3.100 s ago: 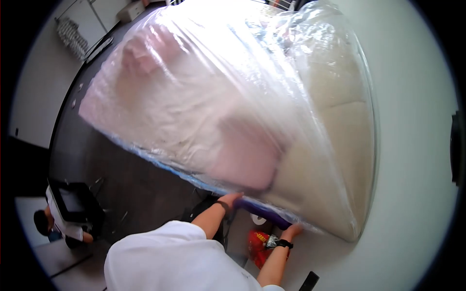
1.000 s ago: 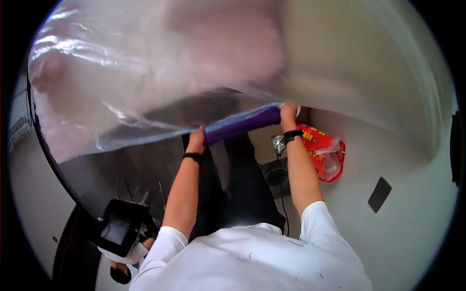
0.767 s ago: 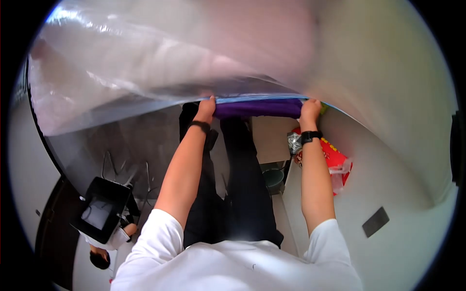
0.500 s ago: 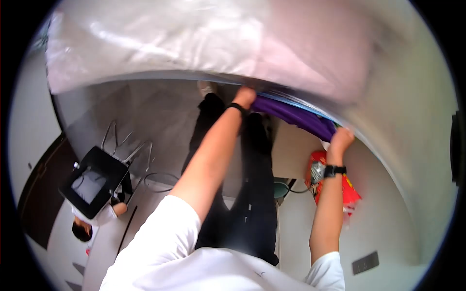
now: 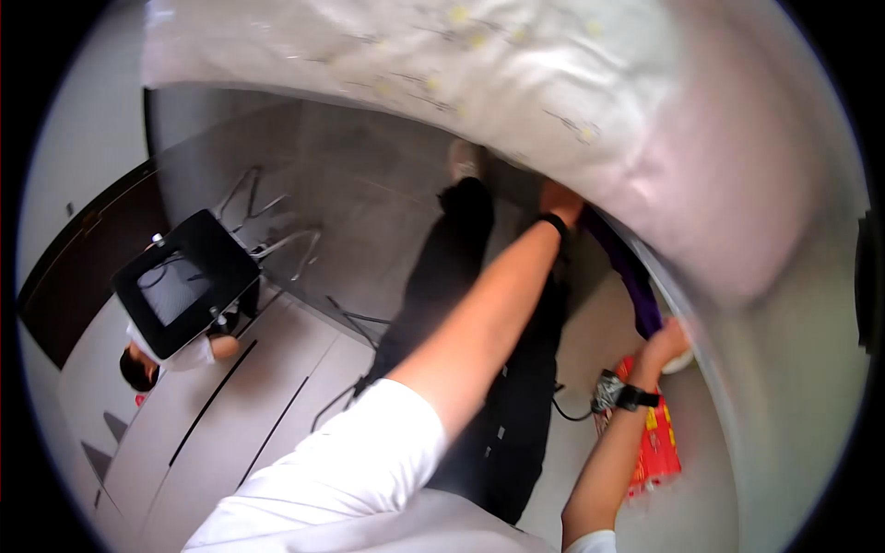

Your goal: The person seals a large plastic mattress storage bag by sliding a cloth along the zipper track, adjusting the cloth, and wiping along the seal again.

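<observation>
- Across the top of the view, a big see-through bag point(image 5: 516, 78) arches over from left to right, with its bottom edge running down toward the right.
- What shows through it is bulky, soft-looking bedding point(image 5: 387, 55): off-white with small yellow flowers and thin grey twigs, then plain pale pink on the right, a bit blurry there.
- A purple strip point(image 5: 629, 267) runs just along the bag's edge, between the two hands, bending downward to the right.
- The left hand point(image 5: 560, 200) looks curled closed around the strip's upper end, right against the bag's edge. Most of its fingers are hidden, so can't tell how tight it is.
- The right hand point(image 5: 666, 344) is bunched closed on the lower end, watch point(image 5: 636, 397) on that wrist.
- Just below that hand there's a red bag point(image 5: 656, 442) with yellow markings, plus a crinkly silver packet point(image 5: 607, 391).
- Down below is grey floor point(image 5: 346, 152), with the wearer's black trousers point(image 5: 502, 433) over it.
- Off to the left: a black-framed chair point(image 5: 184, 281) with shiny metal legs, and another person point(image 5: 192, 358) in a white top next to it.
</observation>
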{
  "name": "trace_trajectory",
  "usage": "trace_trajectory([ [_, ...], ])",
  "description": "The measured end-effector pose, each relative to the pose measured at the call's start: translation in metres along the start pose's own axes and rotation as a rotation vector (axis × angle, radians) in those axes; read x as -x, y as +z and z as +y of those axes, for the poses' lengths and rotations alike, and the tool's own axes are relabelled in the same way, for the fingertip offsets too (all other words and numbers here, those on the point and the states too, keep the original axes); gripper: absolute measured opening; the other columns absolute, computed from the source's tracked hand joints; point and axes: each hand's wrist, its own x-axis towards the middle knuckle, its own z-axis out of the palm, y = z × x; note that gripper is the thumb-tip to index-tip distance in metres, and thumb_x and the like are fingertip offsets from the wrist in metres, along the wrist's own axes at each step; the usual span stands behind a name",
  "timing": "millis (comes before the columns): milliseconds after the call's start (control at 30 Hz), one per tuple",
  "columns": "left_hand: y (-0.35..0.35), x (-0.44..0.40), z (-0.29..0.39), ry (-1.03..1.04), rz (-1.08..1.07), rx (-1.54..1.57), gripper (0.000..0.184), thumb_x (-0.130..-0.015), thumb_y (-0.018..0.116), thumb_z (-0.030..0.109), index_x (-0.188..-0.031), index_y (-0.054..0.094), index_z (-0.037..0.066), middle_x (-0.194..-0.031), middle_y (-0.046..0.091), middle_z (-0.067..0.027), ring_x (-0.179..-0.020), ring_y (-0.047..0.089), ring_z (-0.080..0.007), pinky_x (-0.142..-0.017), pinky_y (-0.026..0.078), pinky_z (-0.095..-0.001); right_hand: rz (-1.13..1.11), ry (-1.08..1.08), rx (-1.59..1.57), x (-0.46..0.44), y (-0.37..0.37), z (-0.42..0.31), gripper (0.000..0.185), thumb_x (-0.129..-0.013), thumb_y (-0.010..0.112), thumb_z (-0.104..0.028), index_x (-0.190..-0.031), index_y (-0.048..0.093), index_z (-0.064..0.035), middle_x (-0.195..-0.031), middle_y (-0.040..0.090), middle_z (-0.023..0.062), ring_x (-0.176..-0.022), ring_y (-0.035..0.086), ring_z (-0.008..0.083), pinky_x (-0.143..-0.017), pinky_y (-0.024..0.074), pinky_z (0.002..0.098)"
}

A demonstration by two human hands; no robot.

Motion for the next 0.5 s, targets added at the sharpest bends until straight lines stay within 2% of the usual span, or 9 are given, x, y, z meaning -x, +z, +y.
trace_trajectory([
  [67, -0.015, -0.004, -0.029, 0.055, 0.137, -0.125, 0.043, -0.088, 0.046, 0.027, -0.126, 0.048, 0.009, -0.129, 0.048, -0.0163, -0.119, 0.045, -0.0342, -0.098, 0.037, -0.0386, -0.001, 0.104, -0.158, 0.011, 0.025, -0.031, 0.024, -0.091, 0.045, -0.018, -0.085, 0.055, 0.0027, -0.085, 0.055, 0.0061, -0.076, 0.051, 0.0186, -0.073, 0.0435, 0.0348],
  [100, -0.040, 0.001, -0.009, -0.194, 0.041, -0.078, 0.044, -0.088, 0.047, 0.030, -0.126, 0.048, 0.009, -0.128, 0.049, -0.0161, -0.116, 0.047, -0.0351, -0.096, 0.039, -0.0393, 0.006, 0.093, -0.290, 0.022, 0.027, -0.073, 0.024, -0.092, 0.044, -0.016, -0.093, 0.056, 0.0042, -0.095, 0.056, 0.0070, -0.085, 0.052, 0.0177, -0.082, 0.0435, 0.0340],
  [133, -0.044, 0.004, -0.003, -0.436, -0.061, -0.014, 0.045, -0.087, 0.047, 0.032, -0.126, 0.048, 0.010, -0.127, 0.050, -0.0160, -0.114, 0.049, -0.0359, -0.094, 0.041, -0.0399, -0.045, 0.069, -0.262, 0.023, 0.029, -0.070, 0.032, -0.095, 0.039, -0.016, -0.113, 0.051, 0.0070, -0.117, 0.051, 0.0119, -0.108, 0.046, 0.0202, -0.100, 0.0332, 0.0344],
  [167, -0.050, 0.008, -0.004, -0.199, 0.057, -0.163, 0.042, -0.086, 0.048, 0.028, -0.123, 0.050, 0.009, -0.124, 0.053, -0.0155, -0.110, 0.052, -0.0357, -0.090, 0.044, -0.0397, -0.046, 0.056, -0.271, 0.024, 0.031, -0.063, 0.032, -0.095, 0.039, -0.016, -0.113, 0.051, 0.0070, -0.117, 0.051, 0.0119, -0.108, 0.046, 0.0202, -0.100, 0.0332, 0.0344],
  [233, -0.052, 0.004, -0.027, 0.244, 0.246, -0.062, 0.039, -0.084, 0.050, 0.025, -0.119, 0.053, 0.007, -0.119, 0.056, -0.0157, -0.104, 0.055, -0.0375, -0.084, 0.048, -0.0392, -0.148, -0.670, 0.149, 0.028, 0.028, -0.036, 0.040, -0.096, 0.036, -0.018, -0.127, 0.042, 0.0066, -0.130, 0.044, 0.0158, -0.121, 0.039, 0.0243, -0.106, 0.0262, 0.0363],
  [267, -0.061, 0.007, -0.031, 0.163, 0.064, 0.016, 0.038, -0.083, 0.051, 0.023, -0.116, 0.054, 0.005, -0.119, 0.055, -0.0174, -0.105, 0.054, -0.0374, -0.086, 0.046, -0.0385, -0.220, -0.691, 0.422, 0.030, 0.025, -0.015, 0.045, -0.096, 0.036, -0.018, -0.134, 0.032, 0.0054, -0.137, 0.036, 0.0183, -0.128, 0.031, 0.0271, -0.109, 0.0197, 0.0368],
  [333, -0.103, 0.016, -0.014, -0.009, -0.287, 0.238, 0.034, -0.084, 0.051, 0.018, -0.112, 0.055, 0.000, -0.117, 0.055, -0.0212, -0.107, 0.052, -0.0350, -0.092, 0.042, -0.0362, -0.275, -0.305, 0.163, 0.029, 0.038, -0.030, 0.043, -0.096, 0.036, -0.018, -0.133, 0.034, 0.0034, -0.133, 0.040, 0.0157, -0.125, 0.034, 0.0260, -0.107, 0.0244, 0.0380],
  [433, -0.119, 0.038, 0.005, 0.181, -0.043, 0.571, 0.034, -0.089, 0.054, 0.020, -0.115, 0.053, -0.001, -0.115, 0.058, -0.0147, -0.108, 0.052, -0.0261, -0.096, 0.038, -0.0340, -0.321, 0.170, -0.380, 0.039, 0.069, -0.049, 0.036, -0.096, 0.037, -0.021, -0.124, 0.042, -0.0002, -0.124, 0.046, 0.0105, -0.112, 0.045, 0.0232, -0.095, 0.0376, 0.0369],
  [500, -0.149, 0.060, 0.029, -0.060, -0.296, 0.733, 0.031, -0.087, 0.059, 0.020, -0.110, 0.057, -0.001, -0.108, 0.061, -0.0105, -0.101, 0.055, -0.0207, -0.091, 0.042, -0.0309, -0.186, 0.302, -0.359, 0.044, 0.080, -0.063, 0.036, -0.094, 0.040, -0.031, -0.114, 0.049, -0.0032, -0.108, 0.051, 0.0068, -0.095, 0.050, 0.0187, -0.079, 0.0414, 0.0304],
])
